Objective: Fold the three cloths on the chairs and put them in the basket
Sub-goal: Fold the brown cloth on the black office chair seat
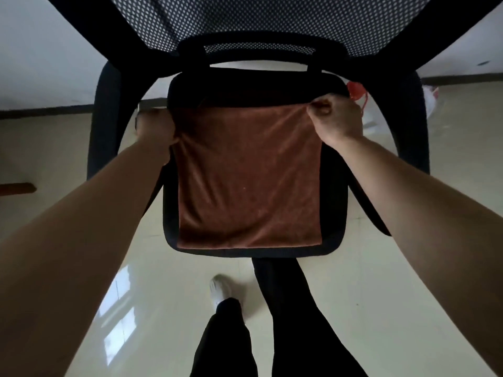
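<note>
A brown cloth (pixel 247 178) lies spread flat as a near square on the black seat of an office chair (pixel 333 202). My left hand (pixel 155 126) grips the cloth's far left corner. My right hand (pixel 337 118) pinches its far right corner. The cloth's near edge reaches almost to the seat's front rim. No basket and no other cloth is in view.
The chair's mesh backrest (pixel 261 20) rises right in front of me, with black armrests (pixel 106 118) on both sides. A red thing and a white bag (pixel 430 97) lie on the floor at the right. My legs and a white shoe (pixel 220 289) stand on the glossy tiles.
</note>
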Demonstrator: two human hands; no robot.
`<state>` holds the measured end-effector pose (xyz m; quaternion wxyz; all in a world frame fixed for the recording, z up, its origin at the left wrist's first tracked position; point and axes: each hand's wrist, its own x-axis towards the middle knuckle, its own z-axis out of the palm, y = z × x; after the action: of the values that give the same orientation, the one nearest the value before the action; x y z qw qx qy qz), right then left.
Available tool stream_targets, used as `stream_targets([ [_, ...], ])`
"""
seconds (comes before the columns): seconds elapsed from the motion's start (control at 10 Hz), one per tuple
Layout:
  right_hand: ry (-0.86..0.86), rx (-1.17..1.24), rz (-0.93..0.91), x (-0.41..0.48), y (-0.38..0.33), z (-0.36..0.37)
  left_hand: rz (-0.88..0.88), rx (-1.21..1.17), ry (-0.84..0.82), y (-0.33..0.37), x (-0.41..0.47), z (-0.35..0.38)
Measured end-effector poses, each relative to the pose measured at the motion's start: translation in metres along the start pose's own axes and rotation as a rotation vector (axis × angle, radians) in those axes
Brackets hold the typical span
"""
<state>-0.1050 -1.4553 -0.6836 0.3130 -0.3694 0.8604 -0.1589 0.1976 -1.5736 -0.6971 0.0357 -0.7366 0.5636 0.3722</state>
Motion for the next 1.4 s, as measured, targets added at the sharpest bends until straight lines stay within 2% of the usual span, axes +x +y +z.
stream_targets([
  [0.1,0.047,-0.031,0.003,0.015,0.001,0.012,-0.211,-0.502,0.135,0.010,0.015,0.011],
  [0.3,0.162,-0.074,0.009,0.039,0.001,0.032,-0.130,-0.477,0.256,0.008,0.051,0.028],
  [0.4,0.202,-0.026,-0.014,0.052,0.003,0.044,-0.044,-0.586,0.306,-0.001,0.067,0.034],
  [0.5,0.215,-0.019,-0.057,0.060,0.006,0.052,0.031,-0.646,0.277,-0.018,0.089,0.032],
  [0.6,0.181,0.063,-0.043,0.058,0.013,0.059,0.048,-0.702,0.173,-0.026,0.092,0.028],
  [0.7,0.186,0.103,-0.117,0.034,0.019,0.057,0.093,-0.640,0.126,-0.029,0.060,0.025],
  [0.8,0.109,-0.110,-0.178,-0.015,0.033,0.060,0.289,-0.299,0.117,-0.054,0.010,0.037],
  [1.0,0.022,-0.318,-0.371,-0.138,0.082,0.082,0.699,0.269,0.075,-0.135,-0.108,0.064],
  [1.1,-0.067,-0.440,-0.382,-0.190,0.099,0.095,0.764,0.473,-0.003,-0.167,-0.149,0.069],
  [1.2,-0.082,-0.507,-0.337,-0.225,0.112,0.103,0.808,0.645,0.023,-0.189,-0.166,0.069],
  [1.3,0.000,-0.571,-0.331,-0.239,0.119,0.108,0.770,0.770,0.031,-0.198,-0.164,0.067],
  [1.4,0.058,-0.675,-0.349,-0.237,0.125,0.107,0.741,0.771,0.065,-0.199,-0.157,0.066],
])
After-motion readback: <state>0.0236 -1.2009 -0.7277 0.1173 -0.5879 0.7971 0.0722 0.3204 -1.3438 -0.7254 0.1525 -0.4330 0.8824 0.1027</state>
